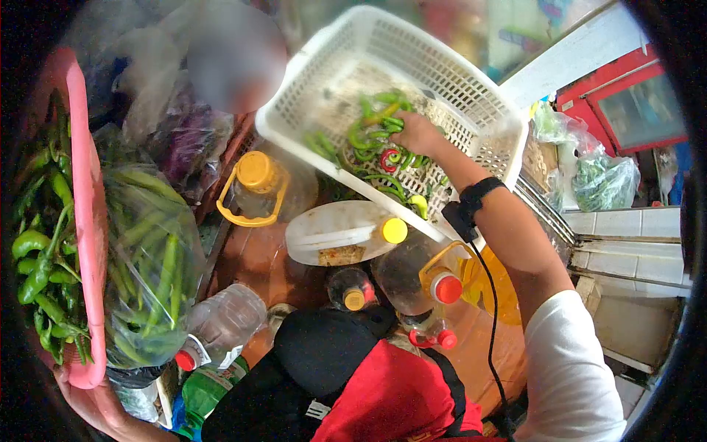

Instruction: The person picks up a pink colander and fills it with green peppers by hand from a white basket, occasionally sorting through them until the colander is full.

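In the head view, my right hand (pixel 421 135) reaches into a large white plastic basket (pixel 497 140), its fingers closed on some curled green chili peppers (pixel 379 127). A red curled pepper (pixel 389 159) lies just below that hand. At the lower left, my left hand (pixel 94 404) grips the near end of a pink plastic basket (pixel 90 221), with part of the fingers hidden beneath it. Many longer green peppers (pixel 48 272) fill this pink basket, which is tilted on its side edge toward me.
A clear bag of green peppers (pixel 151 272) stands beside the pink basket. Between the baskets are a yellow-capped jug (pixel 324 234), a yellow-handled bottle (pixel 259 173) and several other plastic bottles. A black cable (pixel 492 324) hangs from my right wrist. Bagged greens (pixel 604 180) sit at right.
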Available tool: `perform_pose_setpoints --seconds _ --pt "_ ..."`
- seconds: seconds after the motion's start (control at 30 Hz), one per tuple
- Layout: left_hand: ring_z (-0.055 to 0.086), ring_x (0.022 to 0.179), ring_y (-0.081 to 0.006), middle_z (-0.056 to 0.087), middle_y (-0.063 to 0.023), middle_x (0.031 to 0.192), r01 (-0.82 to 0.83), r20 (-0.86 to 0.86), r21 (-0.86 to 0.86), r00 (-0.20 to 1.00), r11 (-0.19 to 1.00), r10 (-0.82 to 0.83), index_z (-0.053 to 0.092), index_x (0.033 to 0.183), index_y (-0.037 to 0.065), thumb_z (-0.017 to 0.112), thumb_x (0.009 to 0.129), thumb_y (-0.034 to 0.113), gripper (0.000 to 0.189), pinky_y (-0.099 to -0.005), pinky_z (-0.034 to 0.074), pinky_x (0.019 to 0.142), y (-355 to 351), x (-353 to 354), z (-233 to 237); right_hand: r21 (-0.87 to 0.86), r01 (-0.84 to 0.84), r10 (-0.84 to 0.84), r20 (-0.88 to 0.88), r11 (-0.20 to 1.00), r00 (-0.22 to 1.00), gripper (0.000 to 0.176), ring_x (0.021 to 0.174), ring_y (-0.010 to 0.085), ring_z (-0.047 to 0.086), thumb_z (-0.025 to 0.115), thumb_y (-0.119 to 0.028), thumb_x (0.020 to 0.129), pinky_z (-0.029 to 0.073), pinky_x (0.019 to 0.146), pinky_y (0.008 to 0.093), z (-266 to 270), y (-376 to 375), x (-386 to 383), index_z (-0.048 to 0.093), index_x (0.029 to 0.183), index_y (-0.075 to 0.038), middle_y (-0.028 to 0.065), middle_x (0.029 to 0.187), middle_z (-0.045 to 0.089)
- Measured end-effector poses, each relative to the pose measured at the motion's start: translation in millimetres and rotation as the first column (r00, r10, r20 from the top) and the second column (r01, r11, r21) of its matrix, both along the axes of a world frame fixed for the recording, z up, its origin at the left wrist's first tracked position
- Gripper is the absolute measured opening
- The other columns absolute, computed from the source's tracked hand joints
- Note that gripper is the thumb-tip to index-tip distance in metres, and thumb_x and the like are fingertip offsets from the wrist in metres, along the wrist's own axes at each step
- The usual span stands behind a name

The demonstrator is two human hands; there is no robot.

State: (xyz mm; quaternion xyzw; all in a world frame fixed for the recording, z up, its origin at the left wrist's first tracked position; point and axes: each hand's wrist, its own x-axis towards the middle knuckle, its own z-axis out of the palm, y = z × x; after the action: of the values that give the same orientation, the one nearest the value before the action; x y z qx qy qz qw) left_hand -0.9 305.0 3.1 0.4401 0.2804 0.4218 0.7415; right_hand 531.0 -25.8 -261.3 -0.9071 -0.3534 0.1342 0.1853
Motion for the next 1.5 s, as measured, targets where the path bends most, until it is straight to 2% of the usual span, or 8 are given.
perform_pose_setpoints --seconds 0.23,0.3,0.63,0.8,1.1,1.2,1.43,1.5 --pt "0.046 0.105 -0.0282 0.04 -0.0202 0.122 0.036 -0.001 -0.011 0.999 0.999 -0.036 0.024 0.131 0.008 0.04 0.085 0.003 0.049 -0.0424 0.046 0.083 5 -10 -2 0.163 0.041 -0.036 -0.035 0.986 0.999 0.035 0.073 0.027 0.059 0.064 -0.021 0.068 0.047 0.069 0.0346 27 -2 -2 0.055 0.097 -0.003 0.0144 0.08 0.061" --pt "0.047 0.105 -0.0282 0.041 -0.02 0.121 0.086 0.001 0.037 0.996 0.996 -0.086 0.026 0.13 0.007 0.04 0.084 0.003 0.048 -0.0416 0.046 0.083 0 -7 -4 0.292 0.226 -0.081 -0.435 0.929 0.897 0.021 0.065 0.0155 0.054 0.061 -0.012 0.073 0.044 0.062 0.0277 76 -3 -15 0.056 0.092 -0.002 0.0083 0.074 0.057" --pt "0.047 0.103 -0.0257 0.044 -0.0185 0.118 -0.011 -0.067 0.091 0.998 0.996 0.017 0.026 0.13 0.006 0.043 0.084 0.005 0.049 -0.0384 0.045 0.085 10 -10 -7 0.548 0.586 0.25 -0.821 0.596 0.514 0.019 0.061 0.0114 0.05 0.06 -0.007 0.077 0.043 0.058 0.0263 156 -29 -70 0.051 0.093 -0.004 0.0018 0.071 0.051" --pt "0.049 0.099 -0.0244 0.045 -0.0178 0.117 0.202 -0.05 0.156 0.979 0.967 -0.197 0.027 0.13 0.007 0.043 0.084 0.004 0.049 -0.0374 0.045 0.085 12 -14 -6 0.552 0.62 0.337 -0.833 0.557 0.439 0.022 0.061 0.0126 0.051 0.058 -0.008 0.078 0.044 0.058 0.028 160 -36 -73 0.049 0.098 -0.007 0.0024 0.069 0.05" --pt "0.053 0.09 -0.0198 0.047 -0.0162 0.114 -0.047 -0.042 0.025 0.998 0.999 0.048 0.032 0.126 0.005 0.042 0.083 0.003 0.044 -0.034 0.048 0.078 14 -19 -7 0.486 0.671 0.222 -0.868 0.56 0.444 0.023 0.061 0.0128 0.051 0.058 -0.008 0.078 0.044 0.058 0.0275 128 -55 -50 0.048 0.099 -0.006 0.0033 0.069 0.051" --pt "0.053 0.088 -0.0191 0.048 -0.0155 0.112 0.21 -0.007 0.092 0.978 0.973 -0.21 0.033 0.124 0.003 0.042 0.083 0.003 0.043 -0.0329 0.048 0.078 33 -30 -9 0.451 0.663 0.169 -0.879 0.597 0.446 0.024 0.064 0.0122 0.052 0.057 -0.008 0.078 0.045 0.058 0.0267 115 -65 -43 0.048 0.1 -0.004 0.0031 0.072 0.052" --pt "0.051 0.097 -0.0223 0.049 -0.016 0.112 0.107 -0.151 0.101 0.984 0.989 -0.091 0.036 0.12 -0.002 0.044 0.082 0.005 0.039 -0.0349 0.047 0.081 42 -48 -5 0.376 0.798 0.235 -0.925 0.47 0.298 0.031 0.062 0.0089 0.048 0.057 -0.013 0.075 0.042 0.06 0.0268 114 -63 -46 0.048 0.103 -0.004 0.001 0.07 0.05" --pt "0.05 0.099 -0.0236 0.048 -0.0163 0.114 0.091 -0.144 0.102 0.987 0.991 -0.076 0.036 0.12 -0.002 0.045 0.082 0.006 0.04 -0.036 0.046 0.084 33 -38 -4 0.463 0.735 0.452 -0.86 0.496 0.236 0.033 0.058 0.008 0.044 0.056 -0.012 0.075 0.041 0.062 0.0276 118 -62 -45 0.046 0.105 -0.006 0.0012 0.074 0.05"
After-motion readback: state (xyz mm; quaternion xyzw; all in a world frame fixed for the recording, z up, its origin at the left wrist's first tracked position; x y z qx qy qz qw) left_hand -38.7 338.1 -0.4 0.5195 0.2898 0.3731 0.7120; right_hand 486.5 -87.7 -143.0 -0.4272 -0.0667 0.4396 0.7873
